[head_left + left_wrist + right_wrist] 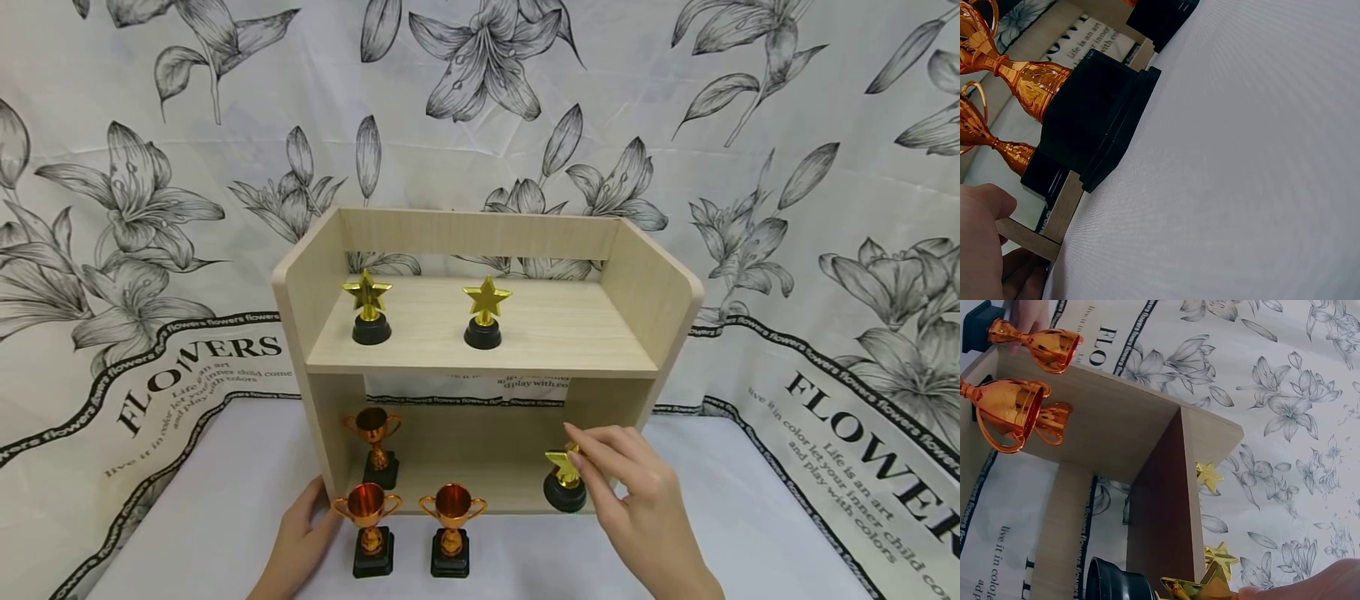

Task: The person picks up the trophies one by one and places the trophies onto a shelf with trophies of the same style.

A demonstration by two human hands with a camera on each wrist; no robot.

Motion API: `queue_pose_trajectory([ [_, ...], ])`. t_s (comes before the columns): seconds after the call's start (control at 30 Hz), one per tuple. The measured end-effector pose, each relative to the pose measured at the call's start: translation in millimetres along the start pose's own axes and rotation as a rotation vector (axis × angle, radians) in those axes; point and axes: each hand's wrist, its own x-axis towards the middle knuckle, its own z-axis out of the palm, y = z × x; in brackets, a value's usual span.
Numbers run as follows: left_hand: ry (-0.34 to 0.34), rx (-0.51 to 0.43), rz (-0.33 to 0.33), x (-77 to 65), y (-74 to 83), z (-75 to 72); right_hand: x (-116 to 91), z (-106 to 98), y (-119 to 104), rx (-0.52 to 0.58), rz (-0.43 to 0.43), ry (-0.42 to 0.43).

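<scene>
One star trophy (565,492) leans, pinched by your right hand (637,493), as your left hand (298,537) grips the shelf (480,370), and a slack pinch could topple it.

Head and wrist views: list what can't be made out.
Head view: part of the held gold star, hidden by the right hand.
Left wrist view: rim of the nearest cup trophy, cut off by left edge; part of the left hand, same edge.
Right wrist view: bases of the left upper star and middle upper star, behind the upper board.
</scene>
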Motion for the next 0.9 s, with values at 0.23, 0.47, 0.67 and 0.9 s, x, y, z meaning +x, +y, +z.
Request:
queue_pose_trajectory([
  [0.23,-0.005,-0.005,-0.003,-0.4,0.4,-0.3,2.5,-1.6,0.0,-0.012,0.005,-0.001],
  [0.47,0.0,-0.001,-0.001,-0.3,-0.3,0.0,5.0,-3.6,-1.5,-0.015,0.023,-0.014],
  [0.67,-0.002,-0.001,-0.005,-0.5,-0.6,0.5,7.4,-4.4,-0.6,-0.007,0.01,-0.005],
  [0.9,-0.009,-0.005,-0.01,-0.8,0.0,0.1,9.8,-5.9,-0.4,0.003,0.015,-0.009],
])
